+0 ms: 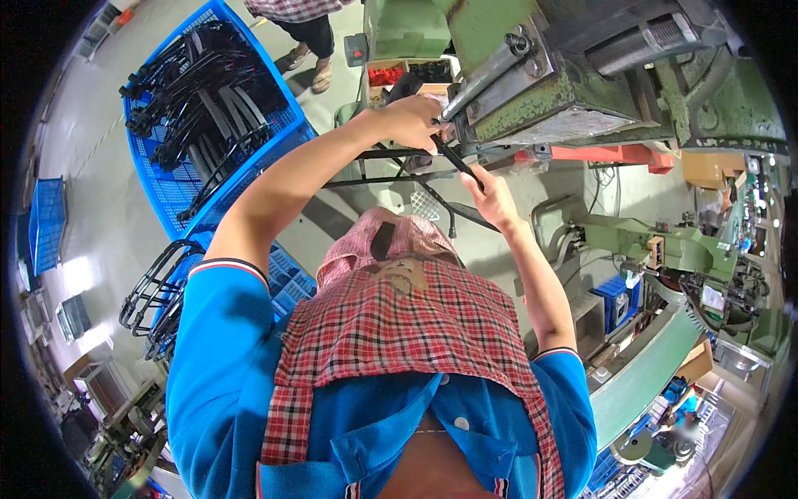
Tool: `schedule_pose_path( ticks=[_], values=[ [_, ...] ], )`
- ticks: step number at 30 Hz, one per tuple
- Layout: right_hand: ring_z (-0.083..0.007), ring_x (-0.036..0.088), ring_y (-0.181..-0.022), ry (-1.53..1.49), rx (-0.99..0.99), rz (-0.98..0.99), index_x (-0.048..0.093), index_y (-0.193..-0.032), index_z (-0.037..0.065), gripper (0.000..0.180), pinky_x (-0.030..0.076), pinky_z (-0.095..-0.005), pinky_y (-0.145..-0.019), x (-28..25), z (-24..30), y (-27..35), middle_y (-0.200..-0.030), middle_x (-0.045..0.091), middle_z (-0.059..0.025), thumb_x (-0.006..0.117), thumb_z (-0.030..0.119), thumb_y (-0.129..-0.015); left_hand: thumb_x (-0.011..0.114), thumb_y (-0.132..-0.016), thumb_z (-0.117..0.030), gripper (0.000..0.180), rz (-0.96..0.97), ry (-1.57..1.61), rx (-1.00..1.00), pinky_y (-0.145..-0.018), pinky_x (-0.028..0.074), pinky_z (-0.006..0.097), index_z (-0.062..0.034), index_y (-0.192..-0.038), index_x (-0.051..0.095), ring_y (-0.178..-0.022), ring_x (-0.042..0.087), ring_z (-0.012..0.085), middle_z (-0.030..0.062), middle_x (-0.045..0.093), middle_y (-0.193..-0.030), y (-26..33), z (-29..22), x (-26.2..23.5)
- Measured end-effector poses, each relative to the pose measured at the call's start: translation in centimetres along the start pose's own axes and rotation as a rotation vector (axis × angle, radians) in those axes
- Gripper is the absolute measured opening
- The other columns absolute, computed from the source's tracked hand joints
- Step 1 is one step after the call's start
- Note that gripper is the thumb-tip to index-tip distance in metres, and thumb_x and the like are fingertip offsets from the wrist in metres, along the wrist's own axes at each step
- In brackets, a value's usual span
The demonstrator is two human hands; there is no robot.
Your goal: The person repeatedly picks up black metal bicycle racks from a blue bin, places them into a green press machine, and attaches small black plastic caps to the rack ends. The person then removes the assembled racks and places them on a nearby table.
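My right hand (492, 201) is wrapped round the lower end of a slim black bar (453, 155). The bar slants up and left from it to the green machine's (532, 91) working end. There my left hand (411, 121) is closed, its fingertips bunched beside the tip of the machine's metal rod (486, 75). What those fingers pinch is hidden. A dark piece (405, 86) shows just above the left knuckles. Below my hands run more thin black bars (374, 180); I cannot tell whether they join the held one.
A blue crate (287, 83) heaped with black bar-shaped parts stands at my left, with black wire-like frames (154, 291) below it. Beyond my hands, a divided box (409, 71) holds small red and black pieces. Another person's legs (316, 37) show behind. More green machinery (648, 241) stands right.
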State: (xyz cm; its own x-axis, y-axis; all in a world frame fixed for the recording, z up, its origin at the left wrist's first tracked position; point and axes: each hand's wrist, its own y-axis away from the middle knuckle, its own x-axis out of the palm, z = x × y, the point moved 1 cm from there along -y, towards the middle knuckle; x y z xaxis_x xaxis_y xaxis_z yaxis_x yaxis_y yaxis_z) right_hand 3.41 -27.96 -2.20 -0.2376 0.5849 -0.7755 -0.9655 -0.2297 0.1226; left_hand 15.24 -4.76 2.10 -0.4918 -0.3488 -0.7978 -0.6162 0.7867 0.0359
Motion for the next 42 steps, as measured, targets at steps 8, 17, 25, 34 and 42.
schedule_pose_path(
  ticks=[8, 17, 25, 34, 42],
  values=[
    [-0.0479, 0.057, -0.072, 0.147, -0.006, 0.026, 0.052, -0.089, 0.003, 0.033, 0.044, -0.0559, -0.064, 0.3, 0.5, 0.0, -0.070, 0.059, -0.0268, 0.051, 0.036, -0.095, 0.072, -0.078, -0.036, 0.040, -0.657, -0.259, -0.081, -0.086, 0.048, 0.041, -0.0075, -0.104, 0.058, -0.102, 0.057, 0.0336, 0.0123, 0.058, -0.104, 10.7, 0.5, 0.4],
    [-0.0478, 0.058, -0.071, 0.120, 0.040, 0.112, 0.051, -0.092, 0.002, 0.034, 0.044, -0.0550, -0.060, -0.2, 0.4, -0.4, -0.068, 0.059, -0.0263, 0.049, 0.036, -0.097, 0.060, -0.087, -0.033, 0.024, -0.050, -0.257, -0.563, -0.071, 0.051, 0.051, -0.0087, -0.089, 0.065, -0.082, 0.064, 0.0396, 0.0172, 0.066, -0.082, 13.0, 4.3, 7.2],
    [-0.0494, 0.056, -0.072, 0.144, 0.021, 0.160, 0.051, -0.093, 0.001, 0.035, 0.043, -0.0540, -0.061, -0.6, 0.9, -0.7, -0.069, 0.058, -0.0277, 0.049, 0.035, -0.098, 0.054, -0.087, -0.017, 0.021, -0.194, -0.291, -0.480, -0.070, 0.052, 0.049, -0.0053, -0.105, 0.054, -0.081, 0.065, 0.0391, 0.0195, 0.066, -0.081, 13.2, 2.1, 8.0],
    [-0.0518, 0.056, -0.076, 0.237, 0.026, 0.183, 0.049, -0.090, -0.001, 0.039, 0.044, -0.0557, -0.066, -1.3, 1.6, -0.8, -0.073, 0.059, -0.0303, 0.047, 0.037, -0.098, 0.048, -0.088, -0.009, 0.017, -0.122, -0.248, -0.645, -0.069, 0.056, 0.044, 0.0016, -0.099, 0.056, -0.081, 0.069, 0.0348, 0.0202, 0.069, -0.086, 12.7, -2.2, 8.7],
    [-0.0507, 0.056, -0.075, 0.266, 0.004, 0.185, 0.049, -0.088, 0.000, 0.038, 0.045, -0.0551, -0.066, -1.0, 2.0, -0.6, -0.074, 0.059, -0.0294, 0.045, 0.036, -0.099, 0.053, -0.085, -0.006, 0.017, -0.067, -0.199, -0.695, -0.072, 0.056, 0.043, 0.0025, -0.099, 0.056, -0.086, 0.069, 0.0339, 0.0195, 0.069, -0.089, 12.6, -3.4, 8.2]
  ],
)
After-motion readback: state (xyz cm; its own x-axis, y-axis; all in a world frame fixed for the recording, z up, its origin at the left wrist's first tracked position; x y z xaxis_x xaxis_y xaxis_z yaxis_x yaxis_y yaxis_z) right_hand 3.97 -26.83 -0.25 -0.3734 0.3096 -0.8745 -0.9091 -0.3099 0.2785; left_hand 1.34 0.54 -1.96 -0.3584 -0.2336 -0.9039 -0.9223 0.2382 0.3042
